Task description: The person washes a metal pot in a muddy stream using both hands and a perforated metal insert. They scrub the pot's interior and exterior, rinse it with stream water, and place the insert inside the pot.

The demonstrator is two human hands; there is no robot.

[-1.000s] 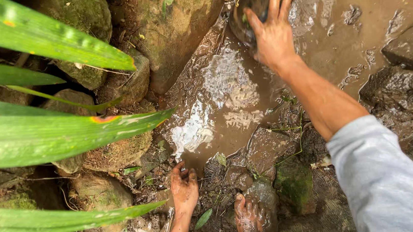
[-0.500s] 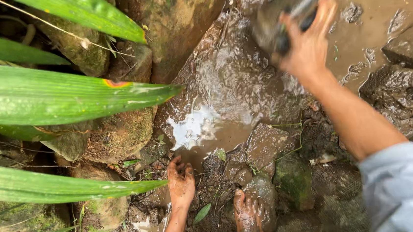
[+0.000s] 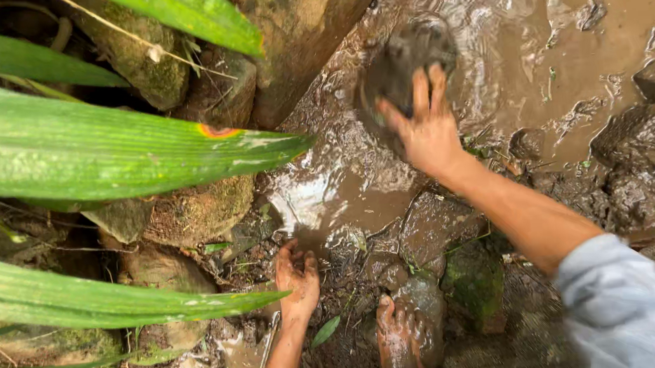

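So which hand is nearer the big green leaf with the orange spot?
Left. The left hand presses the muddy ground just below the leaf; the right hand grips a dark bowl over the muddy water, beyond the tip.

Muddy streambed (image 3: 582,55) carries wet rocks (image 3: 653,158), leaves.

The dark stone (image 3: 404,65) in the right hand (image 3: 429,133) looks wet, rough and glossy. The muddy water (image 3: 564,25) is brown and shiny, the mossy rocks (image 3: 189,210) are matt, and the leaves (image 3: 99,151) are smooth and waxy.

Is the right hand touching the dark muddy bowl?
Touching. The head view shows the right hand with its fingers pressed against the dark bowl above muddy water.
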